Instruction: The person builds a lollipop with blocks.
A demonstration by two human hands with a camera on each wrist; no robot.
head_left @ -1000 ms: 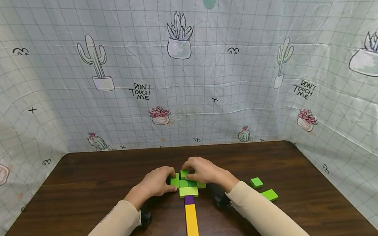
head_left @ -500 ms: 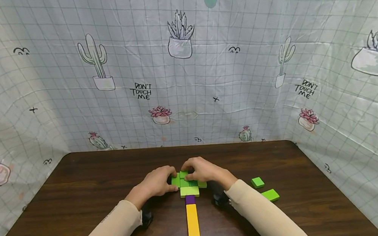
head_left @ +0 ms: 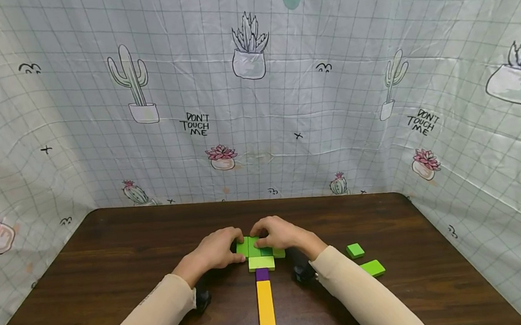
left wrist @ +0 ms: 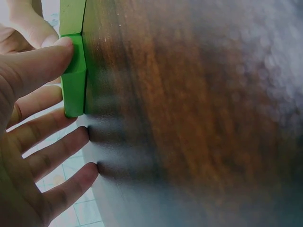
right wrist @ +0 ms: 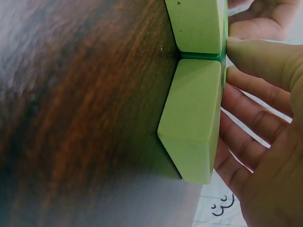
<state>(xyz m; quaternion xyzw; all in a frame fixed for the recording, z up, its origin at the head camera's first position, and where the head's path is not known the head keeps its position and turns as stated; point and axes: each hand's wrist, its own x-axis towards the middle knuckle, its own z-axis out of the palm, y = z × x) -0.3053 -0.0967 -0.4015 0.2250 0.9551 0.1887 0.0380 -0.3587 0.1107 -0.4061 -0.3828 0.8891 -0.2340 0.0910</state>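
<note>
A row of wooden blocks lies flat on the table, topped by a cluster of green ones. At the cluster's left side my left hand (head_left: 213, 249) pinches a green block (head_left: 242, 248) between thumb and fingers; its other fingertips rest on the table in the left wrist view. My right hand (head_left: 280, 233) pinches a small green block (head_left: 253, 241) at the cluster's far edge, partly hidden by its fingers. Under that hand a light green block (right wrist: 191, 99) sticks out to the right. Nearer me come a yellow-green block (head_left: 261, 264), a purple block (head_left: 262, 274) and a long yellow block (head_left: 265, 306).
Two loose green pieces, a small block (head_left: 355, 250) and a longer block (head_left: 373, 268), lie right of my right forearm. The dark wooden table (head_left: 124, 259) ends at a patterned cloth (head_left: 167, 77) hung behind and at both sides.
The small green block under my right hand has slid left and toward me, closing the gaps to the left block and the one below. My left hand has stayed nearly still.
</note>
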